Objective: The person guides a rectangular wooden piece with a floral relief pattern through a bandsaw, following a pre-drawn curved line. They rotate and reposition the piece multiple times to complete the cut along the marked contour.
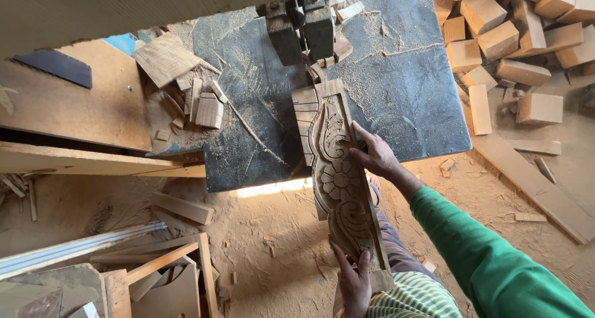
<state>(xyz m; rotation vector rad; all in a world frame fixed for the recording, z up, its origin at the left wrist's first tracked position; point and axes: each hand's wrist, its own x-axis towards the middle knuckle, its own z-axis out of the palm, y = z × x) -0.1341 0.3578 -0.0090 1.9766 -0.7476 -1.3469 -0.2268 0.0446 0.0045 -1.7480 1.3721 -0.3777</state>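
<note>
Both hands are closed on a long carved board, which is held lengthwise toward a bandsaw's blade guide. The right hand is pressed against the board's right edge near its middle, fingers laid over the carved face. The left hand grips the near end from below, thumb and fingers wrapped around the lower edge close to the body.

The board's far end rests on the dark saw table, just in front of the guide; the near half overhangs the table edge above the sawdust floor. Whether the blade is touching the wood cannot be told, as the blade itself is too thin to make out.

The face is already carved with a flower and scrolling leaves, so the relief work appears done. The outline is judged to be only partly cut: the left edge by the far end shows stepped, straight waste not yet trimmed to the curved pattern, while lower down the edge follows the carving more closely. Trimming of the far end seems to remain.

Offcuts and sawdust are scattered over the table's left side. Wooden blocks are heaped on the floor at the right, and planks lie at the left.
</note>
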